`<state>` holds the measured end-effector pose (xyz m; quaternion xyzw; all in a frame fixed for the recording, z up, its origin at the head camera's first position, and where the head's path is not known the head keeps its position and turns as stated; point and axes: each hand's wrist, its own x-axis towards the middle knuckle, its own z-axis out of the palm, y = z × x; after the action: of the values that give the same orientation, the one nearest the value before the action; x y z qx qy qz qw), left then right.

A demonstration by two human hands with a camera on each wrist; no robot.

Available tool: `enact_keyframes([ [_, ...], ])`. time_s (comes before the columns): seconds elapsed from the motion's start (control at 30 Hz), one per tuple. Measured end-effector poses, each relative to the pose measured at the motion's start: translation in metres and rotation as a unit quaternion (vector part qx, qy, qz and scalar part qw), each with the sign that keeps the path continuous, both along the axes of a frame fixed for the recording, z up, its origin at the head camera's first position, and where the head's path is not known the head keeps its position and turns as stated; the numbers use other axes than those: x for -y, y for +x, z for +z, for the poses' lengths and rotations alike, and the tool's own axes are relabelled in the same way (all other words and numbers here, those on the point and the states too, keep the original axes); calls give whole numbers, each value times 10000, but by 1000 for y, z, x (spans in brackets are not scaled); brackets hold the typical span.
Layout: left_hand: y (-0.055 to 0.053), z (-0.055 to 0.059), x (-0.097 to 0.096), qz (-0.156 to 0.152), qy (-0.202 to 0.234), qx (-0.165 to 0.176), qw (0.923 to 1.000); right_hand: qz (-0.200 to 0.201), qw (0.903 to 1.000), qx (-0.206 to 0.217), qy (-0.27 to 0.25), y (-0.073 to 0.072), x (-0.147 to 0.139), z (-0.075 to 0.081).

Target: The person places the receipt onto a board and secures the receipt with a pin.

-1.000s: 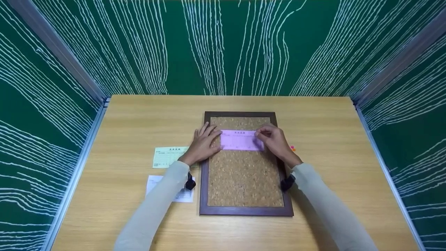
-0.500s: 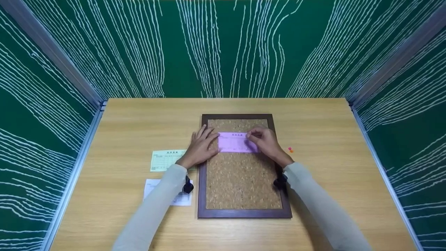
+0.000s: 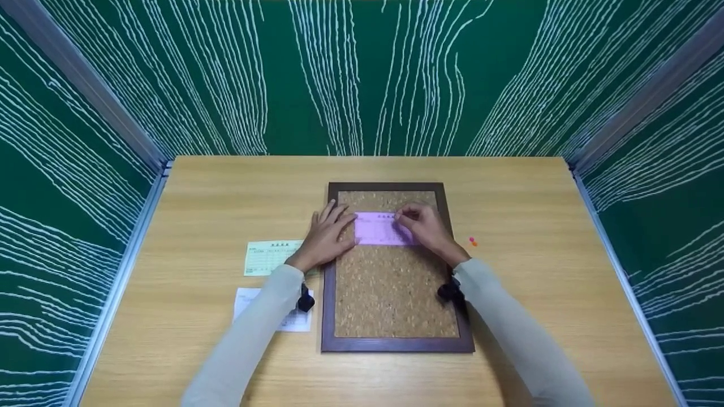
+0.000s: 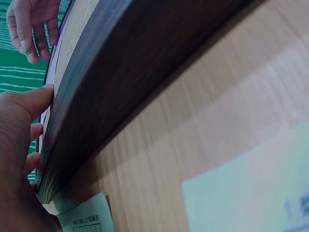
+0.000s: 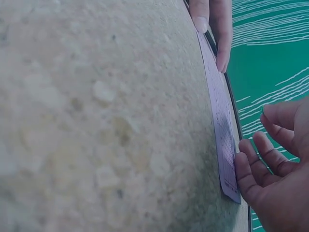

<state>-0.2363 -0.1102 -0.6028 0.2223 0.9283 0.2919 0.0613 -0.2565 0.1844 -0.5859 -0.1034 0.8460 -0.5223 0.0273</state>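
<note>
A pink printed slip (image 3: 374, 229) lies across the upper part of a dark-framed cork board (image 3: 396, 294). My left hand (image 3: 325, 237) rests over the board's left side, its extended thumb and fingers touching the slip's left end. Above the slip's upper right part, my right hand (image 3: 427, 229) pinches a tiny green push pin (image 4: 27, 51) between thumb and index finger, mostly covered by the fingertips. In the right wrist view, the pin is held off the slip, while another finger of that hand is at the slip's near end.
Left of the board, a green printed slip (image 3: 268, 263) and a white slip (image 3: 294, 322) lie on the wooden table (image 3: 181, 226), partly under my left arm. Small pink and orange pins (image 3: 473, 242) lie right of the board. Green walls with white lines enclose the table.
My right hand has moved left from the slip's right end to over its upper right part. My left hand stays at the slip's left end. The head view shifts slightly.
</note>
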Motion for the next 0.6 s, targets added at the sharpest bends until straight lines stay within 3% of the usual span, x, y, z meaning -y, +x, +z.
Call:
enact_keyframes([
  [0.6, 1, -1, -1, -36, -52, 18, 10000, -82, 9985, 290, 464, -11, -1, 11],
])
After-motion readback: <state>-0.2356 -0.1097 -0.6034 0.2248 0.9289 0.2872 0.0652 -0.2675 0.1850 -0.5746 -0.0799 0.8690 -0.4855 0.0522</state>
